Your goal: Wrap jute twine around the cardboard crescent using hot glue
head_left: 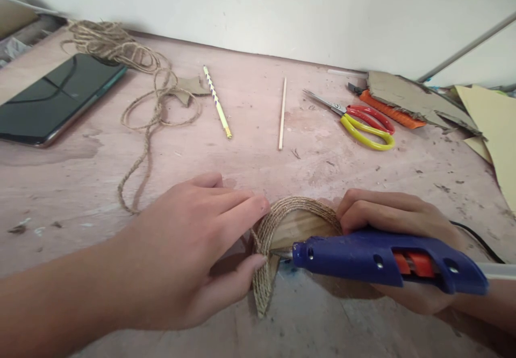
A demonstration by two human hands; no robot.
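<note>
The left hand's fingers point(260, 206) are pinching the curved, ridged twine band point(263, 237) low on the stained wooden desk point(250, 159); the right hand point(399, 215) is gripping a blue plastic hot glue gun point(346, 256), its metal nozzle pointing at the band, fingertips steadying the far side.

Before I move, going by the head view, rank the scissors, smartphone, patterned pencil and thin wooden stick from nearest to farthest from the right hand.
From the right hand:
1. Scissors: just beyond it, right side.
2. Thin wooden stick: beyond, near the middle.
3. Patterned pencil: left of the stick.
4. Smartphone: far left.
</note>
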